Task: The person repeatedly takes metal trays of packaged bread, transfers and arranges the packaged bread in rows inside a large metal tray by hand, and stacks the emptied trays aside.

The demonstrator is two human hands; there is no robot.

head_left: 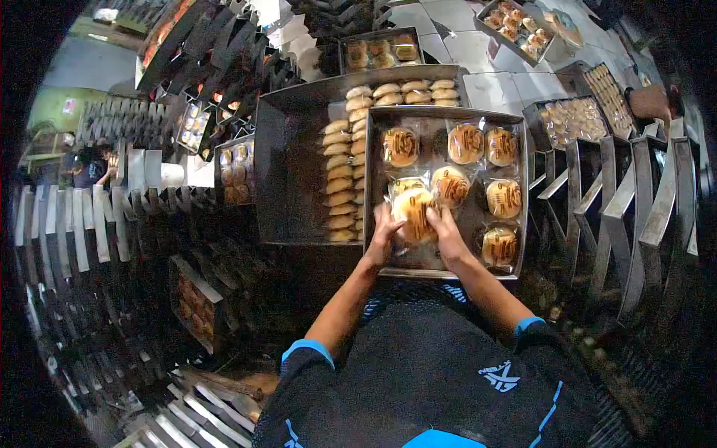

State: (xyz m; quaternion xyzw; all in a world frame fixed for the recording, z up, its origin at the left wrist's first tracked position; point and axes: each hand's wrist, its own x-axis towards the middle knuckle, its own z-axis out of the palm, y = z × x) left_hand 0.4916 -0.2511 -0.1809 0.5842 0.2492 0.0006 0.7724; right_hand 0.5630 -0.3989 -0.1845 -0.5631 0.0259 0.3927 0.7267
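Observation:
Both hands hold one round bun in a clear printed wrapper (414,214) over the near left part of a dark metal tray (446,275). My left hand (383,233) grips its left side, and my right hand (446,230) its right side. Several more wrapped buns (503,198) lie in that tray, mostly along its right side and far edge. One bun is partly covered by the held one. The tray overlaps a larger dark box (295,160), where wrapped buns stand stacked in rows (340,183) on the right and far sides.
Stacks of dark metal trays (635,190) rise on the right, with more stacks (82,224) on the left. Trays with buns (515,30) lie on the tiled floor (478,60) beyond. Another person (93,166) is at the far left.

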